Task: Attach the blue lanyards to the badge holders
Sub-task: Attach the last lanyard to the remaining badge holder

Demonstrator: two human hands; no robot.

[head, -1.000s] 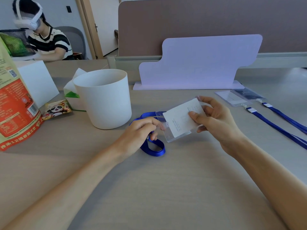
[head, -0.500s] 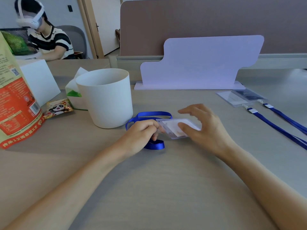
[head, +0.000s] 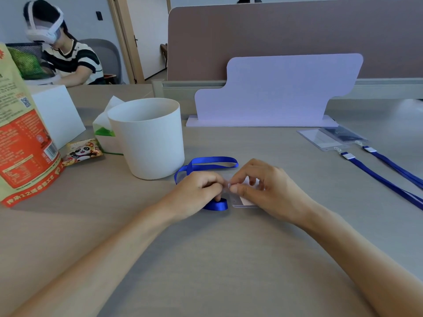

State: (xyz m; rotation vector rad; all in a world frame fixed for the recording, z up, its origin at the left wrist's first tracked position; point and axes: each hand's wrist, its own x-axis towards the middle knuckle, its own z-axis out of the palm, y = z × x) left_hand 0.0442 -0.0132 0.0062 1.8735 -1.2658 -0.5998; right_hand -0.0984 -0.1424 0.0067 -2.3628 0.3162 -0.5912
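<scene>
Nearest to the viewer, two bare forearms reach out over the counter [head: 217, 259] and meet at its middle. The left hand [head: 196, 193] is curled into a pinch, its grip closed on the clip end of the blue lanyard [head: 212, 162], though the clip itself is hidden under the fingers. The right hand [head: 258, 191] pinches the top edge of the clear badge holder [head: 246, 201], which lies low against the counter, its lower corner poking out beneath the palm. The fingertips of both hands touch at the joint, so whether the clip is already through the slot cannot be told.

The lanyard ribbon loops out behind the left hand, with a fold curling under it, and runs close to the white pot [head: 148, 138].

The likely trouble is at that joint: the holder is thin and slick, and a pinch at one edge could let it twist so the clip misses the slot. A tug on the ribbon might also drag the loop against the pot.

Farther right, two finished badge holders [head: 332, 137] lie with their lanyards [head: 384, 177] already clipped on. Left sit a snack bag [head: 23, 143], a small panda packet [head: 83, 151] and a tissue box [head: 105, 133]. Beyond stands a pale purple board [head: 274, 92], and another person in a headset [head: 43, 26] sits at the far desk.
</scene>
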